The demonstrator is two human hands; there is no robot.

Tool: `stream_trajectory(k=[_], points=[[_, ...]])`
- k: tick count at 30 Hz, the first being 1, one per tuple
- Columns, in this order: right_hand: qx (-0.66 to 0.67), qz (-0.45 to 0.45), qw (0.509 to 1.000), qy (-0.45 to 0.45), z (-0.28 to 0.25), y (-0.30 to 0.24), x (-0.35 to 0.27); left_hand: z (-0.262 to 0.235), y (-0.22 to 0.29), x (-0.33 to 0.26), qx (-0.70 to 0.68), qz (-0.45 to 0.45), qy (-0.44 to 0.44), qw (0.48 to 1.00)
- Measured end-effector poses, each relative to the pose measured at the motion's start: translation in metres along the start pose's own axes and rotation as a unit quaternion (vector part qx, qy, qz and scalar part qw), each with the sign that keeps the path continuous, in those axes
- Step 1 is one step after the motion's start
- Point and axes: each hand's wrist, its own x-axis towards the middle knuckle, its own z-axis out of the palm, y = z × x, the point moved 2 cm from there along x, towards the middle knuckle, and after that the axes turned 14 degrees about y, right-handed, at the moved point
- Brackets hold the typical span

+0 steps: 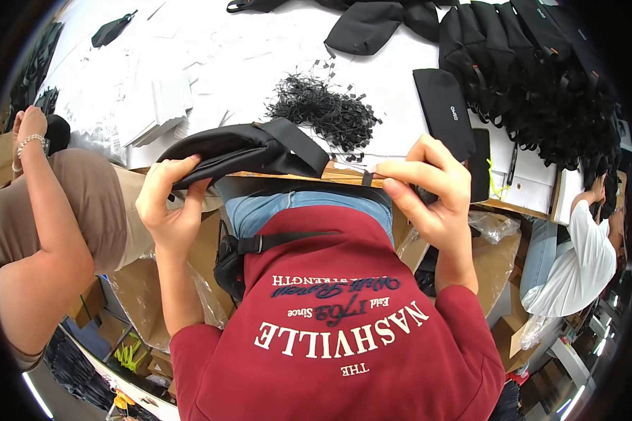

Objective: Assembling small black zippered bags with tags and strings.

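Observation:
My left hand point(172, 200) grips one end of a black fabric pouch point(225, 149), thumb below and fingers above. The pouch is held at the table's front edge, with a wide black strap point(296, 146) looped at its right end. Just right of it, my right hand point(435, 193) pinches a thin black cord between thumb and forefinger. A small black tab point(367, 178) hangs at the cord's left, apart from or barely beside the pouch; I cannot tell which. Behind the pouch lies a tangled heap of black tag cords point(323, 109) with little tabs.
Black pouches point(481, 35) are piled at the back right, with a flat one point(442, 112) nearer me. White card stacks point(154, 116) and clear bags point(95, 130) lie left on the white table point(253, 84). People sit at left point(56, 210) and right point(569, 263).

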Motion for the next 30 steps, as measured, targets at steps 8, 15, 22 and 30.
stream_trajectory(k=[8,15,22,30], points=[[-0.012,-0.087,0.996,-0.003,0.0,0.003,0.002,0.0,-0.003,0.002,0.013,0.015,0.01,1.0],[0.032,0.113,0.991,-0.062,-0.034,0.042,-0.004,0.001,-0.011,0.001,0.054,-0.08,-0.036,0.995],[0.583,0.398,0.65,0.281,0.01,0.083,-0.005,0.028,0.003,-0.01,-0.001,-0.034,-0.208,0.978],[0.659,0.459,0.586,0.109,0.083,0.081,-0.02,0.041,0.015,-0.015,-0.021,0.012,-0.29,0.957]])
